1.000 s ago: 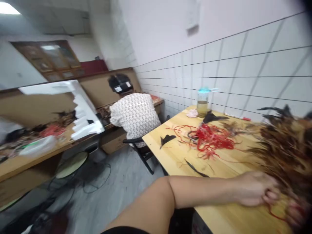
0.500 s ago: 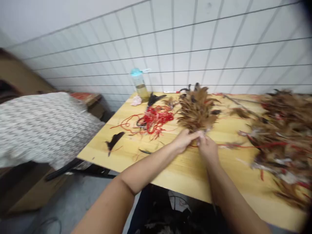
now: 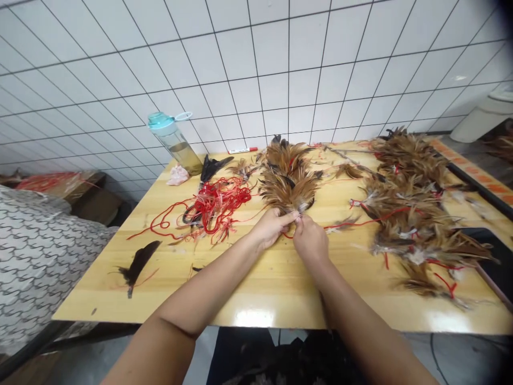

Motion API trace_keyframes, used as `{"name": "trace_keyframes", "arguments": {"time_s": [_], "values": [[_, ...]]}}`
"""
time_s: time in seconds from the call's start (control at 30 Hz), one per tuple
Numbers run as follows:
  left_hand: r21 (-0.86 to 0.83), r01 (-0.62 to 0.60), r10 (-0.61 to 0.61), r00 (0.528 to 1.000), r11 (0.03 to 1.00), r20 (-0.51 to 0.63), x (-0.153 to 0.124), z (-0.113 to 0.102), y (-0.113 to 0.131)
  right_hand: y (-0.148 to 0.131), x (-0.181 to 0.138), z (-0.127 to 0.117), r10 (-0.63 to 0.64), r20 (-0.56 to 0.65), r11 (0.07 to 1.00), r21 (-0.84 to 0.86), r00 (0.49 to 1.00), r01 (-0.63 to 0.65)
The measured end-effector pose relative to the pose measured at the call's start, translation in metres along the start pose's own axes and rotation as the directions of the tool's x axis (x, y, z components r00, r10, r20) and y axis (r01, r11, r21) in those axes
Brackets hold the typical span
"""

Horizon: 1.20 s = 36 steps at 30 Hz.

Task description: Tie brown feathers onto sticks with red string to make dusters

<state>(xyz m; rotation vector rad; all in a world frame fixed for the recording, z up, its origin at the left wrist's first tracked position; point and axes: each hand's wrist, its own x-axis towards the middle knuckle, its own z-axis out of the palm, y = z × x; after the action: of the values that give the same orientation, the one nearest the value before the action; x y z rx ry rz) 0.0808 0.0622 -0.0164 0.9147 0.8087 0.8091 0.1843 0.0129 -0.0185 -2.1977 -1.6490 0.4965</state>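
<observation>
Both my hands meet at the middle of a wooden table (image 3: 256,299). My left hand (image 3: 270,227) pinches the quill end of a bunch of brown feathers (image 3: 286,182) that fans away from me. My right hand (image 3: 310,238) is closed at the same quill end, touching the left hand, with a red string (image 3: 360,220) running off to the right from under it. What exactly the right fingers pinch is hidden.
A tangle of red string (image 3: 216,206) lies left of the hands. A heap of tied brown feathers (image 3: 412,208) covers the table's right side. A bottle with a teal lid (image 3: 174,141) stands by the tiled wall. A black feather (image 3: 138,262) lies near the left edge. Another person's patterned shirt (image 3: 36,256) is at far left.
The view swung from the room at left to face the table and wall. My hands stayed together at the feather bunch's base, and the picture is now sharp.
</observation>
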Motion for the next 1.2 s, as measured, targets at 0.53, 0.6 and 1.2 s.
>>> {"name": "trace_keyframes", "arguments": {"time_s": [0.53,0.6,1.2], "values": [[-0.105,0.041,-0.041,0.999,0.994,0.003,0.009,-0.023,-0.002,0.019,0.014,0.007,-0.294,0.191,0.567,0.823,0.937,0.010],[-0.138,0.079,-0.074,0.996,0.987,0.044,0.010,-0.026,0.000,0.022,0.014,0.002,-0.311,0.228,0.455,0.888,0.923,-0.066],[0.014,0.184,-0.175,0.907,0.983,0.382,-0.001,-0.033,0.011,0.021,0.005,-0.010,-0.453,0.476,0.227,0.879,0.753,-0.419]]}}
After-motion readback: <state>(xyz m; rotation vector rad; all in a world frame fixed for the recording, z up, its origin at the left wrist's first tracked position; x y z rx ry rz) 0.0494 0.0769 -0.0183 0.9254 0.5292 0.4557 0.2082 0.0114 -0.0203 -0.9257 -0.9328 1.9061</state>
